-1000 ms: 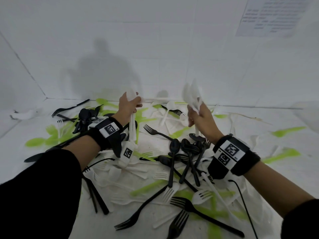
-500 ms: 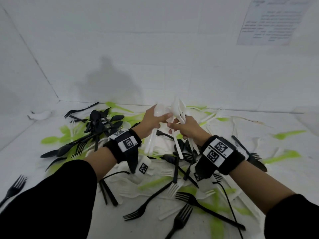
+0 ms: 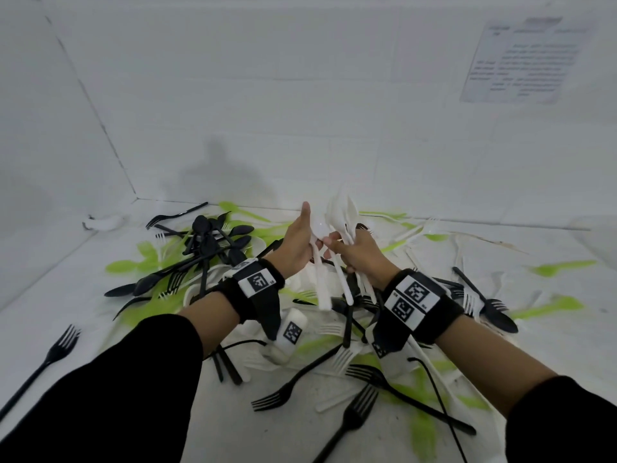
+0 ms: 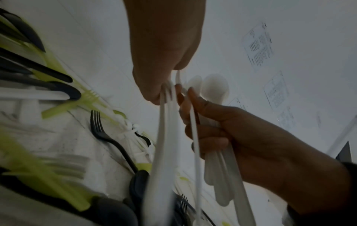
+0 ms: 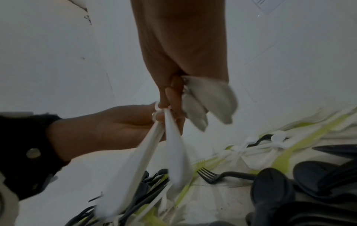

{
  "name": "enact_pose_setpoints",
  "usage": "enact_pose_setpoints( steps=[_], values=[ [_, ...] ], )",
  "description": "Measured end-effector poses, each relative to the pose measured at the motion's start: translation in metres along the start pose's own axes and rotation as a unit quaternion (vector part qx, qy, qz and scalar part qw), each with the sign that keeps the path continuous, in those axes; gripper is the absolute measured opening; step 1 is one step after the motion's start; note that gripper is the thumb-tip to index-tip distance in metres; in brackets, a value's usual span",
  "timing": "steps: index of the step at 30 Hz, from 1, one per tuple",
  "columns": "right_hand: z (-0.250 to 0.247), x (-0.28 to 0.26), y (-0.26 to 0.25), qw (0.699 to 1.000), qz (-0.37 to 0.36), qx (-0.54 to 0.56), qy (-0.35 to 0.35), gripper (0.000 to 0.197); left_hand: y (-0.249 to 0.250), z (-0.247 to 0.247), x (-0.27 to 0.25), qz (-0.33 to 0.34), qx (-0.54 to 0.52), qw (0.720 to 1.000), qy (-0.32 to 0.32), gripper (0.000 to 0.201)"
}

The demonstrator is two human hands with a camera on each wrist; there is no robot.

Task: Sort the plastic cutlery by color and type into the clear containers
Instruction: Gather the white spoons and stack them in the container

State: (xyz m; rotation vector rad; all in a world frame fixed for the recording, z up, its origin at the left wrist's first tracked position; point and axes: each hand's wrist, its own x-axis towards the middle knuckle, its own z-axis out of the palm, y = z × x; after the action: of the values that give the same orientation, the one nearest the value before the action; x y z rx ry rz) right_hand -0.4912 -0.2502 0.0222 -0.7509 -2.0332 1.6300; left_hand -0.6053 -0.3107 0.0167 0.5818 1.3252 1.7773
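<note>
Left hand (image 3: 298,243) pinched two white spoons (image 3: 317,259) by their necks, right hand (image 3: 362,252) gripped a bundle of white spoons (image 3: 344,215), hands touching above the mixed cutlery pile (image 3: 347,329), bundle count apparently four, blurred.

motion blurs the white spoons (image 5: 170,152), hiding how many each hand holds.
</note>
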Motion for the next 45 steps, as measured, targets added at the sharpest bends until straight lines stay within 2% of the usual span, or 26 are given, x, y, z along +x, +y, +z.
enact_pose_setpoints(
  steps=[2, 6, 8, 10, 13, 15, 17, 19, 22, 24, 26, 28, 32, 35, 37, 42, 45],
  values=[
    [0.001, 0.001, 0.002, 1.000, 0.004, -0.008, -0.010, 0.023, -0.002, 0.001, -0.005, 0.006, 0.041, 0.999, -0.007, 0.051],
    [0.003, -0.001, 0.007, 1.000, 0.001, -0.004, -0.008, 0.019, -0.005, -0.002, -0.014, 0.022, 0.025, 0.999, -0.012, 0.027],
    [0.003, -0.002, 0.011, 0.999, -0.010, -0.032, 0.026, 0.019, -0.005, -0.006, -0.013, 0.016, -0.004, 1.000, 0.023, 0.021],
    [0.002, -0.003, 0.015, 0.995, -0.024, -0.077, 0.053, 0.025, -0.004, -0.008, -0.010, 0.022, -0.013, 0.998, 0.061, 0.021],
    [0.002, -0.001, 0.022, 0.992, -0.030, -0.118, 0.030, 0.037, -0.001, -0.007, -0.009, 0.043, -0.005, 0.996, 0.072, 0.019],
    [0.004, 0.000, 0.026, 0.990, -0.026, -0.136, 0.028, 0.048, -0.001, -0.004, -0.009, 0.033, 0.020, 0.997, 0.065, 0.022],
    [0.007, 0.000, 0.027, 0.987, -0.025, -0.153, 0.035, 0.054, -0.005, -0.002, -0.008, 0.037, 0.062, 0.997, 0.026, 0.034],
    [0.009, -0.002, 0.024, 0.984, -0.023, -0.177, 0.031, 0.046, -0.007, 0.000, -0.011, 0.053, 0.101, 0.993, -0.013, 0.029],
    [0.008, -0.007, 0.020, 0.978, -0.021, -0.207, 0.002, 0.033, -0.009, -0.001, -0.014, 0.046, 0.101, 0.994, 0.004, 0.010],
    [0.009, -0.011, 0.019, 0.983, -0.010, -0.180, -0.024, 0.037, -0.011, -0.006, -0.013, 0.041, 0.092, 0.995, 0.007, 0.013],
    [0.013, -0.013, 0.020, 0.991, 0.001, -0.124, -0.046, 0.051, -0.013, -0.010, -0.012, 0.032, 0.087, 0.996, -0.004, 0.018],
    [0.016, -0.015, 0.021, 0.996, 0.017, -0.074, -0.044, 0.056, -0.014, -0.011, -0.015, 0.035, 0.078, 0.996, -0.018, 0.024],
    [0.021, -0.016, 0.019, 0.999, 0.031, -0.013, -0.044, 0.031, -0.014, -0.011, -0.018, 0.042, 0.038, 0.998, -0.011, 0.028],
    [0.027, -0.016, 0.016, 0.997, 0.053, -0.007, -0.062, 0.021, -0.014, -0.007, -0.021, 0.011, 0.007, 0.999, 0.036, 0.027],
    [0.028, -0.016, 0.015, 0.996, 0.055, 0.002, -0.065, 0.015, -0.014, -0.004, -0.022, 0.006, 0.008, 0.999, 0.038, 0.028],
    [0.032, -0.019, 0.008, 0.994, 0.060, 0.079, -0.047, 0.015, -0.013, -0.005, -0.027, 0.029, 0.001, 0.999, -0.018, 0.008],
    [0.031, -0.018, 0.009, 0.990, 0.080, 0.115, -0.011, 0.018, -0.015, -0.010, -0.024, 0.040, -0.017, 0.999, -0.024, 0.017]
  ],
)
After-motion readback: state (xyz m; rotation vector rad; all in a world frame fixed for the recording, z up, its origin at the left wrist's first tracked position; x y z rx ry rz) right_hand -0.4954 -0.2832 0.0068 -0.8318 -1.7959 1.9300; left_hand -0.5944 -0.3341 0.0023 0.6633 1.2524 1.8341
